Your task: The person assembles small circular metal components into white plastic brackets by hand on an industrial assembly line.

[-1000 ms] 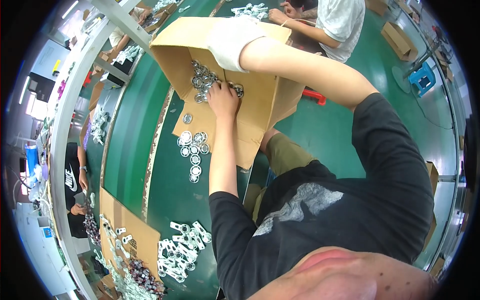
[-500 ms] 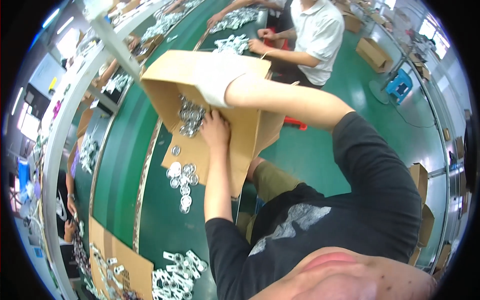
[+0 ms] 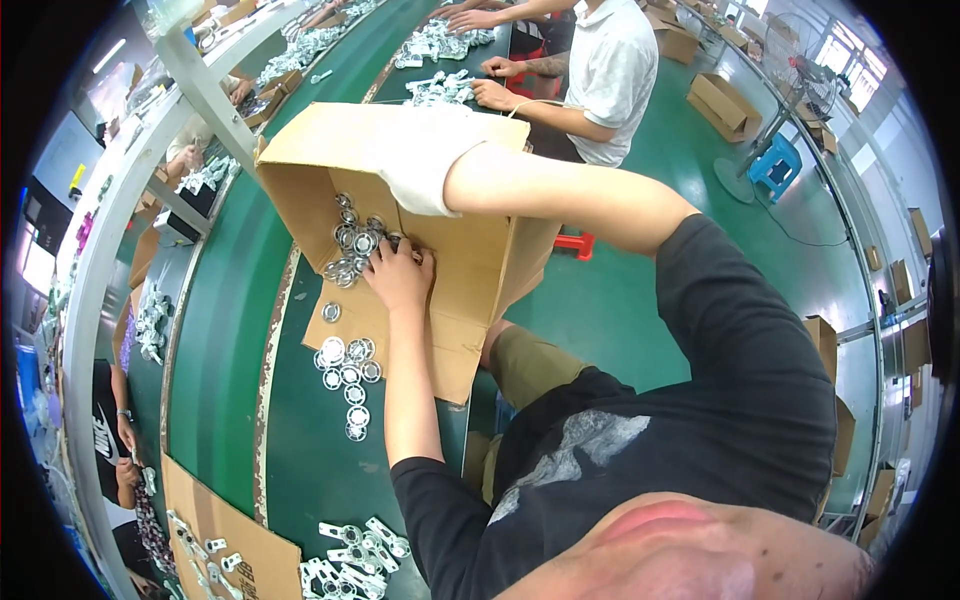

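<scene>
A cardboard box (image 3: 460, 265) lies tipped on the green work table, its open side facing me. Inside it is a heap of shiny round metal rings (image 3: 352, 240). My left hand (image 3: 400, 278), bare, reaches into the box with its fingers apart, the tips touching the heap and partly hidden among the rings. My right hand (image 3: 428, 165), in a white glove, grips the box's upper wall; glare and the cardboard hide most of its fingers. One ring (image 3: 331, 312) rests on the lower flap, and several loose rings (image 3: 350, 375) lie on the table beyond the flap's edge.
Silvery lever-shaped parts (image 3: 355, 560) are piled at the table's near end, beside a flat cardboard piece (image 3: 220, 520). A green conveyor belt (image 3: 225, 340) runs along the left, past a white post (image 3: 205, 85). A co-worker in a white shirt (image 3: 615, 80) sits at the far side.
The view has shifted, so the box and table appear farther left. My left hand has moved slightly within the box, and the rings beside its fingers are spread differently. The right hand keeps its hold.
</scene>
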`<state>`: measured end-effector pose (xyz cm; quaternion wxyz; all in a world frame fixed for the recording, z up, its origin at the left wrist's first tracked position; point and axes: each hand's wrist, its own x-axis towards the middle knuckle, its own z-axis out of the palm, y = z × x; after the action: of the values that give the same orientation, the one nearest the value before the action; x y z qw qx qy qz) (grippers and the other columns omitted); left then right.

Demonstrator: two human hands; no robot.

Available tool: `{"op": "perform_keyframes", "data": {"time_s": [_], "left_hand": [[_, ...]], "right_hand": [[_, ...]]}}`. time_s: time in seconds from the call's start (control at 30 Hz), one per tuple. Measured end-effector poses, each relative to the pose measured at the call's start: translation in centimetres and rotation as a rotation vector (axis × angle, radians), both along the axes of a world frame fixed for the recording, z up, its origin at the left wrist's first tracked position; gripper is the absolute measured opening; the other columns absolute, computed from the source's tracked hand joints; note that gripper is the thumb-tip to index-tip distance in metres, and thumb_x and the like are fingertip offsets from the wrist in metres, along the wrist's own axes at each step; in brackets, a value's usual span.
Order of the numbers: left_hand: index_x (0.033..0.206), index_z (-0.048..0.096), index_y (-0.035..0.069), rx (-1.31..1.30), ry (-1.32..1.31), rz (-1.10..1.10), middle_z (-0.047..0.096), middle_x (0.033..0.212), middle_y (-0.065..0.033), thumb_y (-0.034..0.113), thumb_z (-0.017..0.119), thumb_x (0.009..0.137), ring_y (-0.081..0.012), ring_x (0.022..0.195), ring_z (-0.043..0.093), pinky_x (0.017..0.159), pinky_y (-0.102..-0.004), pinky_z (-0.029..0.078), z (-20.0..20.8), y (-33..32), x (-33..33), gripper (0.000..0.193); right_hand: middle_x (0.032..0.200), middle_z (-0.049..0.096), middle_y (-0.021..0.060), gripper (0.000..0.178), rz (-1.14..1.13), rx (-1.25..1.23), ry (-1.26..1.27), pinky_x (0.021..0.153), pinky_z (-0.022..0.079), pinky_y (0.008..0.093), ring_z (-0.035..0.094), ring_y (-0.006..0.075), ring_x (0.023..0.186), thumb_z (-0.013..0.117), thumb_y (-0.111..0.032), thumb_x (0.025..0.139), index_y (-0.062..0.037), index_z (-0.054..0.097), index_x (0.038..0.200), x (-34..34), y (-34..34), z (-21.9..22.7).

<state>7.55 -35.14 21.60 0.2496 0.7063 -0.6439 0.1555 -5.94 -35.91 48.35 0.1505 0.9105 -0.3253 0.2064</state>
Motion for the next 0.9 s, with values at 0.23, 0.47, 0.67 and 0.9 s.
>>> {"op": "perform_keyframes", "data": {"time_s": [0.23,0.47,0.67,0.9], "left_hand": [[0.099,0.073,0.015,-0.016,0.089,-0.007,0.07,0.103,-0.0099,0.031,0.069,0.082,-0.0327,0.1,0.063,0.084,-0.0489,0.049,0.8,1.4,0.9,0.024],[0.097,0.072,0.011,-0.036,0.131,0.056,0.067,0.1,-0.0096,0.029,0.072,0.084,-0.0314,0.099,0.062,0.082,-0.0457,0.05,0.3,6.3,3.2,0.023],[0.096,0.07,0.011,-0.096,0.009,0.087,0.065,0.096,-0.0089,0.028,0.07,0.087,-0.0305,0.094,0.062,0.081,-0.0456,0.048,-1.0,10.3,6.7,0.02],[0.1,0.07,0.009,-0.166,-0.012,0.172,0.065,0.114,-0.0131,0.03,0.071,0.082,-0.0329,0.108,0.059,0.092,-0.0506,0.043,-0.4,11.0,8.9,0.028]], "right_hand": [[0.089,0.073,0.0265,0.031,-0.197,0.14,0.215,0.077,0.058,0.0486,0.073,0.042,0.083,0.058,-0.019,0.083,-0.0005,0.074,0.102,-0.4,1.7,3.9],[0.084,0.072,0.0253,0.026,-0.294,0.017,0.185,0.078,0.058,0.0507,0.073,0.0424,0.08,0.057,-0.02,0.083,-0.0047,0.077,0.088,1.0,0.4,1.0],[0.084,0.072,0.0252,0.026,-0.215,0.005,0.176,0.076,0.058,0.0495,0.072,0.0423,0.078,0.057,-0.02,0.083,-0.0038,0.077,0.088,0.4,0.5,1.2],[0.085,0.073,0.0256,0.025,-0.206,-0.009,0.211,0.075,0.058,0.049,0.073,0.0416,0.077,0.057,-0.018,0.083,-0.0018,0.076,0.088,0.5,1.6,2.0]]}}
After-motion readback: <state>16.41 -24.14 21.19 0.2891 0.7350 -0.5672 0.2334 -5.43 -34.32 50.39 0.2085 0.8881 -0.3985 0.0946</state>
